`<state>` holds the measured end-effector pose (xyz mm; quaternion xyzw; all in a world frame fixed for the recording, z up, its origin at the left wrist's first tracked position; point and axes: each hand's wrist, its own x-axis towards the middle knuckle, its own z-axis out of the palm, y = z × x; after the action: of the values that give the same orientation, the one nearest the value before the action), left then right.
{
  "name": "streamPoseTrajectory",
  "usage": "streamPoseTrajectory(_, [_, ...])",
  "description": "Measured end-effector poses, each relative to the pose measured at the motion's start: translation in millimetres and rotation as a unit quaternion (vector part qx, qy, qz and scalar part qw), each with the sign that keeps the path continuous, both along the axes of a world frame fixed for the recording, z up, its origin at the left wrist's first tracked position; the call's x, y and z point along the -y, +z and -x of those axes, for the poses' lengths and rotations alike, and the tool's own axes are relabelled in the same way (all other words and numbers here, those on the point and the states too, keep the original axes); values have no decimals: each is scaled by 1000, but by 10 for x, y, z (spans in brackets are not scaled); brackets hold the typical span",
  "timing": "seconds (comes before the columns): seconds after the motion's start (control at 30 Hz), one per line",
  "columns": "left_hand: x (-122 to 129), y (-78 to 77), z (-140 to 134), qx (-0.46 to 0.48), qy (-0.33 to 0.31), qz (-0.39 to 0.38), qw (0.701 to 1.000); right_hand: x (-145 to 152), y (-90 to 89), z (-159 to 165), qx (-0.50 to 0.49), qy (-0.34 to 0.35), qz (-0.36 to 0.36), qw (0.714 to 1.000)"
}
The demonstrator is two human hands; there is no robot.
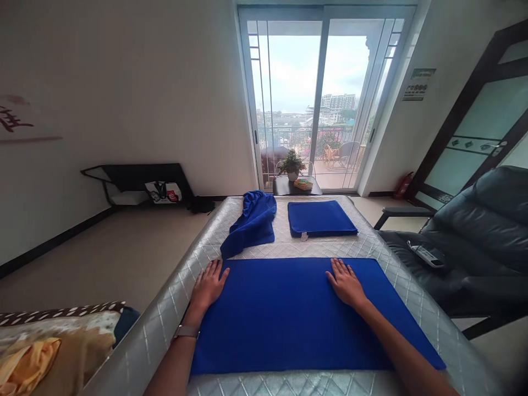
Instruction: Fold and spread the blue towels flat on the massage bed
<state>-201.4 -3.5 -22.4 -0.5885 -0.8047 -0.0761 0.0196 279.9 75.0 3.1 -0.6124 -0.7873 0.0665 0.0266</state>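
Observation:
A blue cloth lies spread flat as a wide rectangle on the silvery quilted mattress. My left hand rests palm down near its far left corner, fingers stretched out. Near the far edge, right of the middle, my right hand also lies flat with its fingers extended. Neither hand grips anything. Beyond the cloth, a crumpled blue cloth sits on the left. To its right is a neatly folded blue cloth with a small white tag at its near edge.
A black recliner with a white remote-like device stands at the right. A small table with a potted plant is past the mattress, before glass doors. Bedding lies at lower left.

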Motion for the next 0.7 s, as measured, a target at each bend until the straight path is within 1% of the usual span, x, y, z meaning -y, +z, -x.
streamPoseTrajectory(0.13, [-6, -48, 10, -8, -2, -14, 1000, -211, -103, -741, 39, -88, -20, 995])
streamPoseTrajectory(0.2, [-9, -62, 32, -16, -7, -12, 1000, -257, -138, -981, 42, -117, -28, 992])
streamPoseTrajectory(0.27, [-13, -52, 64, -24, -12, 0, 1000, -268, -152, -1091, 39, -132, -32, 990])
streamPoseTrajectory(0.33, [-26, -8, 73, -35, -9, 24, 999, -261, -147, -1105, 37, -134, -35, 990])
streamPoseTrajectory(0.4, [-52, 62, -4, -51, 11, 37, 998, -252, -135, -1078, 34, -134, -35, 990])
streamPoseTrajectory(0.47, [-94, 137, -229, -69, 17, 16, 997, -248, -126, -1053, 31, -135, -33, 990])
streamPoseTrajectory(0.5, [-122, 168, -406, -71, 2, -4, 997, -248, -124, -1047, 29, -136, -32, 990])
streamPoseTrajectory(0.57, [-187, 204, -866, -54, -73, -37, 995, -248, -124, -1048, 27, -137, -33, 990])
streamPoseTrajectory(0.63, [-260, 211, -1388, -13, -175, -36, 984, -247, -127, -1056, 28, -138, -35, 989])
streamPoseTrajectory(0.7, [-333, 205, -1852, 22, -250, -35, 967, -244, -129, -1062, 30, -137, -37, 989])
